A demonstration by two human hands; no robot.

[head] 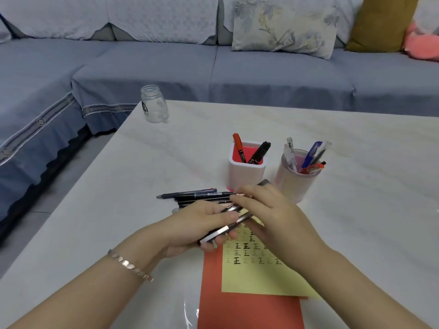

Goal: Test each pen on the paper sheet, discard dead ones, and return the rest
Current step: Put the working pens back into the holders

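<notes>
Glass jar (154,106) stands well beyond the left fingertips, near the far corner of the table (107,198). The left hand (197,224), a bracelet (130,267) on its wrist, curls fingers and thumb round the lower end of the held pens (221,231), which slant up to the right. Loose pens (190,194) lie just past these fingers. The right hand (273,210) pinches the upper part of the held pens with bent fingers. Under both hands' fingers lies the yellow paper sheet (256,276), marked with characters, on a red sheet (249,312). Beyond the right fingertips stand a square holder (245,174) and a round cup (292,184), both holding pens.
</notes>
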